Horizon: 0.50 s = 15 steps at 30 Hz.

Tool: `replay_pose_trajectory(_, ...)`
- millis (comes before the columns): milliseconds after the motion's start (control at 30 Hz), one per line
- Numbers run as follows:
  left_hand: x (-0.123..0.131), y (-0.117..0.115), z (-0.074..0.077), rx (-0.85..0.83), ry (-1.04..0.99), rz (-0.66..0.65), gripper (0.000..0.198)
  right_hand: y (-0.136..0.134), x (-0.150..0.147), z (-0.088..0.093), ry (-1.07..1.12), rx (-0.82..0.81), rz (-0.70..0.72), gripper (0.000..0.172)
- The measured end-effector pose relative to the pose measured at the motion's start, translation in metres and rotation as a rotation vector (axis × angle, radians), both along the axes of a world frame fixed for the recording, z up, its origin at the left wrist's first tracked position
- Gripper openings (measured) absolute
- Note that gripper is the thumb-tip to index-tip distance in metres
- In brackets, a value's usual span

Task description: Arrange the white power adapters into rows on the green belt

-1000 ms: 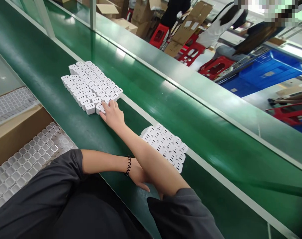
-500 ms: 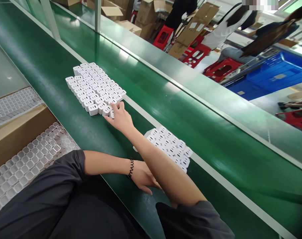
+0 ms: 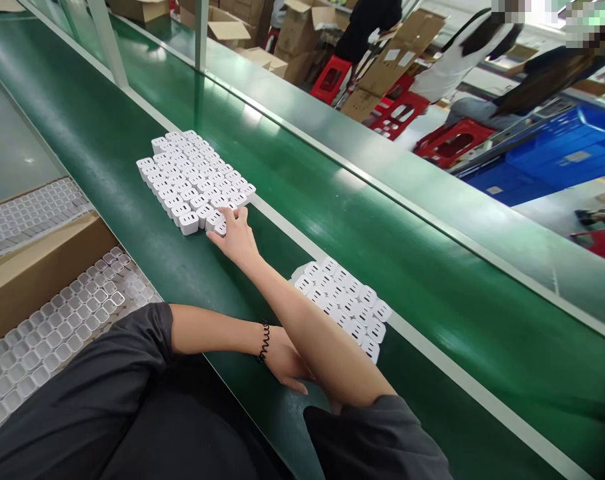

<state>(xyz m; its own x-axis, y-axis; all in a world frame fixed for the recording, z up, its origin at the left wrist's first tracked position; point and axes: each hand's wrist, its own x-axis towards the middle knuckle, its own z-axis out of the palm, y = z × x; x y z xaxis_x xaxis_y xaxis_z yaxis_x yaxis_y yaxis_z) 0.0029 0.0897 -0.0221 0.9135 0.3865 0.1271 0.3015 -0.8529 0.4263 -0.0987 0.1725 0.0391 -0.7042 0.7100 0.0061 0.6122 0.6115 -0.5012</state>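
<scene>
Risk sits mostly at the corner of the far cluster of white adapters [image 3: 195, 177], which stands packed in rows on the green belt [image 3: 432, 280] beside its pale dividing strip. The right hand [image 3: 237, 241] is stretched out to that corner, fingers laid over the end blocks, and a sideways push there could tip the small upright pieces or break the rows. The right forearm also crosses just beside the near cluster [image 3: 345, 303] and could brush its edge pieces out of line. Whether those fingers are pinched on one adapter or only resting on several cannot be told, because the fingertips cover the blocks they touch. The left hand [image 3: 282, 363] lies palm down at the belt's near edge, fingers loosely apart, nothing seen in it, though the right forearm hides much of it. The near cluster's closest row is covered by the same arm. At the left, a tray of pockets [image 3: 57, 333] and a cardboard box [image 3: 32, 267] run out of frame, and whether the pockets are filled is hard to make out.
</scene>
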Motion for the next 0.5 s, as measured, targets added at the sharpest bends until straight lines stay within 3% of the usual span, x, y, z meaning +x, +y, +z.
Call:
replay_pose_trajectory(67, 0.0, 0.0, -0.005, 0.061, -0.013, -0.116, 0.051, 0.001, -0.004, -0.002, 0.037, -0.025, -0.002, 0.055)
replay_pose_trajectory(267, 0.0, 0.0, -0.016, 0.114, -0.083, -0.109, 0.051, 0.003, -0.018, -0.003, 0.141, -0.132, 0.039, 0.055)
replay_pose_trajectory(400, -0.001, -0.001, -0.012, 0.11, -0.036, -0.106, 0.043, 0.003, -0.023, 0.001, 0.16, -0.152, 0.094, 0.06)
replay_pose_trajectory(500, -0.004, -0.002, -0.002, 0.171, -0.045, -0.118, 0.042, 0.006, -0.009, 0.008, 0.173, -0.118, 0.091, 0.061)
